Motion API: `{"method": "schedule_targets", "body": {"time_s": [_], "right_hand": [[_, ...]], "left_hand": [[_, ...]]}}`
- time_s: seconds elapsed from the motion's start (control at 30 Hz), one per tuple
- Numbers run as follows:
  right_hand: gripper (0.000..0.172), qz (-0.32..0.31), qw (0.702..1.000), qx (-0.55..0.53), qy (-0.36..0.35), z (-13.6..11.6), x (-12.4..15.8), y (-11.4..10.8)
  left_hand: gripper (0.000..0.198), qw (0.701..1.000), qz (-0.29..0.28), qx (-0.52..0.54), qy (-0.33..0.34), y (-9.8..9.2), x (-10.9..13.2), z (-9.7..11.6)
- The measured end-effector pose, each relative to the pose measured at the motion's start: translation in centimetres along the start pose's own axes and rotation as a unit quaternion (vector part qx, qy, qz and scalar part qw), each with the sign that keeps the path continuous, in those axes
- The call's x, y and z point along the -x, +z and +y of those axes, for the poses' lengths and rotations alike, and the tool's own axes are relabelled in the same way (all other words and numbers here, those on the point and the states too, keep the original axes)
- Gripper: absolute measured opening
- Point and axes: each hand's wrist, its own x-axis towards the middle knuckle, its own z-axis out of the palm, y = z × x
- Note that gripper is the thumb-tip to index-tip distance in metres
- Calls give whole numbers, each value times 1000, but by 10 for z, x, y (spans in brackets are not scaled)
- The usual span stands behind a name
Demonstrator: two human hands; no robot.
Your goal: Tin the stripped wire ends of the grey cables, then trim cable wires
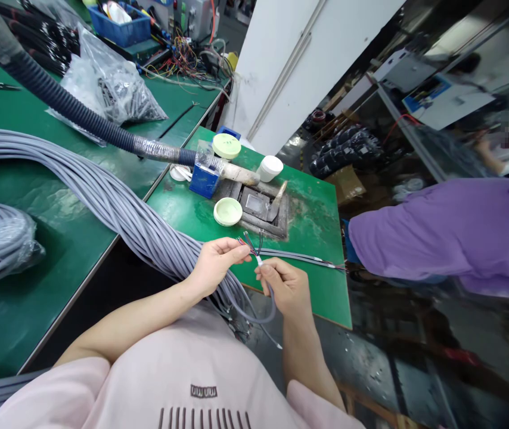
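Observation:
My right hand [285,283] pinches a grey cable [272,304] just below its stripped end, where a short white section shows. From that end several thin coloured wires [254,243] fan out upward. My left hand [219,262] has its thumb and forefinger closed on some of these wires at their left side. Just beyond the hands stands a solder pot [257,204] with a dark square frame and a flat scraper [276,202] resting across it. A pale green round dish [227,211] sits beside the pot. Two more grey cables [294,255] lie on the green table behind my right hand.
A thick bundle of grey cables [102,190] runs from the left to my lap. Above the pot ends a corrugated hose [102,128] beside a blue box [204,179]. A white jar [270,168] and a lidded green tub [226,146] stand behind. At right is a person in purple [437,229].

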Motion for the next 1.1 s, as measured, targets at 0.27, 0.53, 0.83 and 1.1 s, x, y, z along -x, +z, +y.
{"method": "schedule_targets", "body": {"time_s": [0.27,0.53,0.83,1.1], "right_hand": [[29,-6,1000,-17,-2,4,0,-1],[29,-3,1000,-17,-9,5,-1,1],[35,298,943,134,65,32,49,-67],[48,30,892,315,323,74,110,-80]], "left_hand": [[31,1000,9,-14,0,0,0,1],[32,1000,6,-25,3,-1,-2,-4],[16,828,-111,-520,179,-29,-25,2],[20,545,-183,-800,170,-17,-43,-8]]}}
